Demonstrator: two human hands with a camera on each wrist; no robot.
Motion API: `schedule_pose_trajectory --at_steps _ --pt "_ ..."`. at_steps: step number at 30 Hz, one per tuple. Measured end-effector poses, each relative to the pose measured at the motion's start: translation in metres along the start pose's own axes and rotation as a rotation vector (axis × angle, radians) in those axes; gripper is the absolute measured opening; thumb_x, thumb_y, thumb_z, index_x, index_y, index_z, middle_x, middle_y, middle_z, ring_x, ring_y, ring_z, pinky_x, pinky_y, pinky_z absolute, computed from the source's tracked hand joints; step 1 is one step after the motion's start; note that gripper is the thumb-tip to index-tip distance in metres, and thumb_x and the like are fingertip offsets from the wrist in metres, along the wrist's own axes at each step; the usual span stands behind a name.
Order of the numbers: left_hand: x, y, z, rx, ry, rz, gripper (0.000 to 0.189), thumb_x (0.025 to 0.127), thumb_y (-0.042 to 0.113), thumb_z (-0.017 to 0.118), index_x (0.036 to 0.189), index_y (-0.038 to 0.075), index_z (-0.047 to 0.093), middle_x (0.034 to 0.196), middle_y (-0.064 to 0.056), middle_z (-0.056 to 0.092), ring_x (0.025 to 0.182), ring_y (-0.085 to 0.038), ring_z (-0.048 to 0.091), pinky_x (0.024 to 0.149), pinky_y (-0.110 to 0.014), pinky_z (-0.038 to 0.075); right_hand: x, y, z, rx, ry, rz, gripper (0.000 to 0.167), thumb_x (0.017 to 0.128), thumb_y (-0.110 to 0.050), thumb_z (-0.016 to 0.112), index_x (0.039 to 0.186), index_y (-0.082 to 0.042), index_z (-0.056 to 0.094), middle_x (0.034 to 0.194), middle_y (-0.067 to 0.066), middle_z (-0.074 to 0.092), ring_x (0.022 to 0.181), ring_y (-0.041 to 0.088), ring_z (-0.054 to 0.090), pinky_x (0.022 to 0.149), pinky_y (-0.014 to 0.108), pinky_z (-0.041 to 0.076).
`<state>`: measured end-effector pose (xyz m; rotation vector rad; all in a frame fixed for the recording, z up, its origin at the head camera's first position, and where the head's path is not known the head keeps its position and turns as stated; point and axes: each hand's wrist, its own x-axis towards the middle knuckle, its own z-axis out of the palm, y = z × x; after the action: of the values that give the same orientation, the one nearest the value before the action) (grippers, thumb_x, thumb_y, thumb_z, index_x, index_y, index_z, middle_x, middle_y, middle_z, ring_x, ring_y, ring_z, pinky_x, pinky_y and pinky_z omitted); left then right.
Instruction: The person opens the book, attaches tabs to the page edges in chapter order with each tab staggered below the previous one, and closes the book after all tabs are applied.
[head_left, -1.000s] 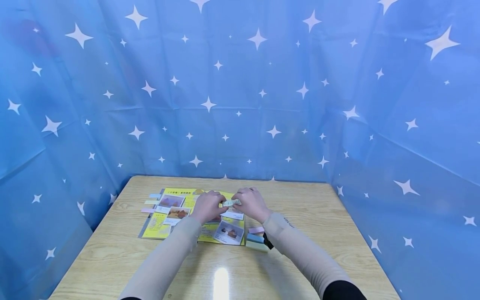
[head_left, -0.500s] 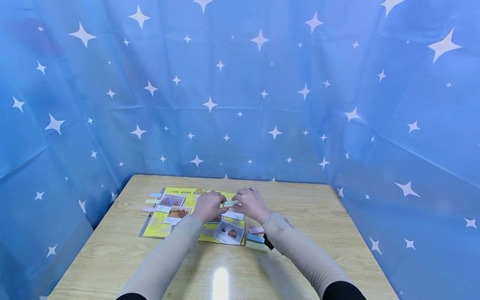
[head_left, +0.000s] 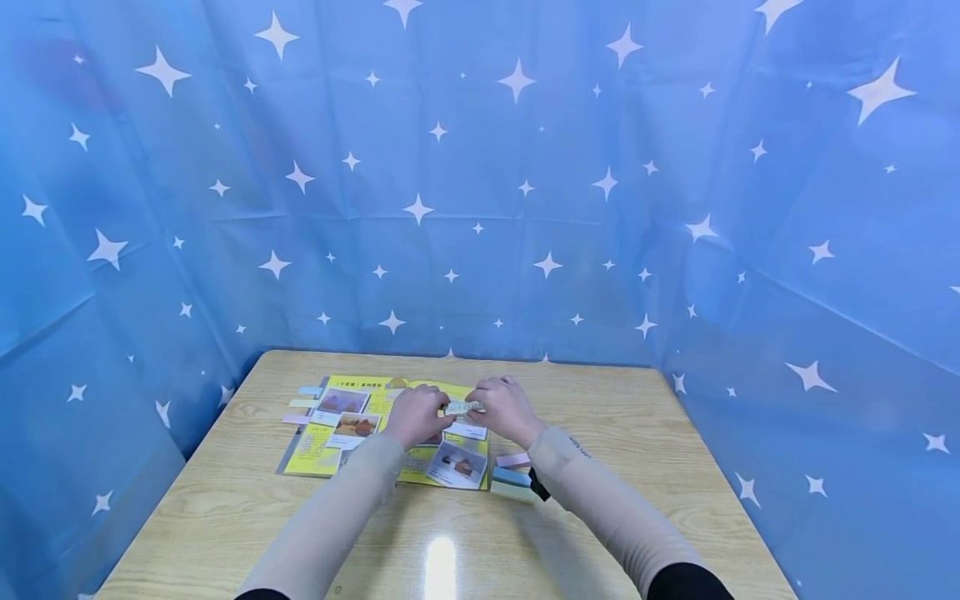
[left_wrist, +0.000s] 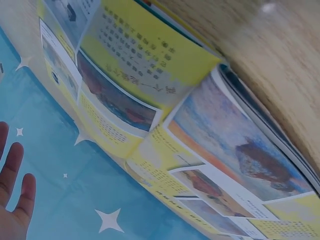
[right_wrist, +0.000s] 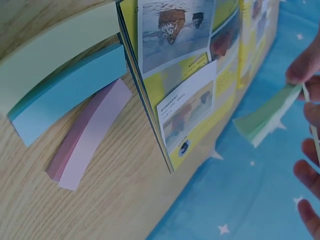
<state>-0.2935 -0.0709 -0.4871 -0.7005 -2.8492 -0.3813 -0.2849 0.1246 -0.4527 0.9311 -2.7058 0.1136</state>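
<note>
Both hands hold a small pale green sticky-note pad between them, above the open magazine (head_left: pixel 459 467). My left hand (head_left: pixel 412 414) pinches the left end of the pad (head_left: pixel 461 407) between thumb and index finger. At the other end, my right hand (head_left: pixel 504 408) grips it with the fingertips. In the right wrist view the narrow sticky-note pad (right_wrist: pixel 267 117) looks slightly fanned, and a thin pale edge shows among the fingers. The left wrist view catches only some loosely spread fingers (left_wrist: pixel 15 185) of the left hand; its grip is out of frame there.
Green (right_wrist: pixel 65 35), blue (right_wrist: pixel 70 95) and pink (right_wrist: pixel 90 135) sticky-note pads lie on the wooden table (head_left: pixel 637 433) by the magazine's right edge. Coloured tabs (head_left: pixel 303 403) stick out from its left edge. A blue star-patterned curtain (head_left: pixel 480 183) surrounds the table.
Both hands stay in nearly the same place above the magazine. The pad between them tilts slightly differently, and the head view shifts a little.
</note>
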Motion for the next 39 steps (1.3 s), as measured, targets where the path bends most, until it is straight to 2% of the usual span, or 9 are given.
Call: schedule_pose_trajectory --at_steps 9,15,21,24,29,34,36,39 --pt "-0.004 -0.002 0.001 -0.032 0.001 -0.004 0.024 0.085 0.039 0.073 0.096 0.017 0.075 0.083 0.006 0.065 0.075 -0.012 0.058 0.068 -0.032 0.051 -0.006 0.010 0.000 0.034 0.005 0.038 0.021 0.085 -0.028 0.076 0.103 -0.018 0.076 0.095 -0.003 0.069 0.088 0.016 0.064 0.086 0.042 0.049" --pt "-0.001 0.002 0.005 -0.042 -0.013 -0.004 0.027 0.086 0.038 0.073 0.099 0.015 0.076 0.087 0.003 0.068 0.080 -0.015 0.061 0.073 -0.037 0.052 -0.012 0.017 0.001 0.057 0.010 0.055 0.020 0.086 -0.027 0.075 0.102 -0.016 0.076 0.095 -0.002 0.069 0.087 0.017 0.064 0.086 0.043 0.050" --pt "0.004 0.016 0.016 -0.081 -0.018 0.015 0.027 0.084 0.037 0.076 0.098 0.014 0.076 0.088 0.003 0.069 0.082 -0.017 0.061 0.079 -0.043 0.050 -0.020 0.026 0.002 0.096 0.011 0.076 0.021 0.086 -0.025 0.075 0.103 -0.012 0.075 0.098 0.001 0.069 0.090 0.018 0.064 0.088 0.048 0.049" --pt "0.004 0.024 0.025 -0.080 0.004 0.044 0.024 0.083 0.037 0.076 0.095 0.016 0.076 0.085 0.005 0.069 0.080 -0.016 0.060 0.077 -0.043 0.049 -0.026 0.031 0.002 0.113 0.007 0.093 0.021 0.086 -0.025 0.074 0.103 -0.012 0.075 0.099 0.002 0.069 0.092 0.020 0.064 0.091 0.053 0.047" --pt "0.004 0.042 0.039 -0.107 0.006 0.068 0.023 0.084 0.038 0.075 0.094 0.018 0.076 0.083 0.008 0.068 0.083 -0.016 0.058 0.075 -0.042 0.048 -0.037 0.039 0.002 0.131 -0.005 0.141 0.020 0.086 -0.024 0.074 0.103 -0.013 0.075 0.098 0.002 0.069 0.094 0.021 0.065 0.095 0.060 0.043" --pt "0.004 0.057 0.045 -0.144 -0.008 0.056 0.021 0.082 0.036 0.077 0.091 0.017 0.076 0.086 0.006 0.069 0.089 -0.019 0.057 0.083 -0.046 0.047 -0.045 0.046 0.005 0.124 -0.017 0.153 0.022 0.088 -0.028 0.073 0.104 -0.014 0.075 0.099 0.000 0.069 0.094 0.019 0.065 0.095 0.056 0.045" --pt "0.005 0.060 0.048 -0.142 -0.010 0.054 0.021 0.081 0.036 0.077 0.089 0.017 0.076 0.085 0.007 0.068 0.088 -0.019 0.057 0.084 -0.045 0.046 -0.048 0.049 0.006 0.115 -0.015 0.154 0.022 0.088 -0.029 0.072 0.104 -0.014 0.075 0.099 -0.001 0.069 0.094 0.019 0.065 0.095 0.055 0.046" --pt "0.007 0.062 0.055 -0.138 -0.023 0.047 0.021 0.082 0.037 0.076 0.089 0.018 0.075 0.085 0.006 0.068 0.090 -0.020 0.058 0.092 -0.051 0.044 -0.051 0.052 0.006 0.113 -0.004 0.160 0.021 0.088 -0.028 0.073 0.103 -0.014 0.075 0.099 -0.001 0.069 0.094 0.019 0.065 0.094 0.055 0.047"
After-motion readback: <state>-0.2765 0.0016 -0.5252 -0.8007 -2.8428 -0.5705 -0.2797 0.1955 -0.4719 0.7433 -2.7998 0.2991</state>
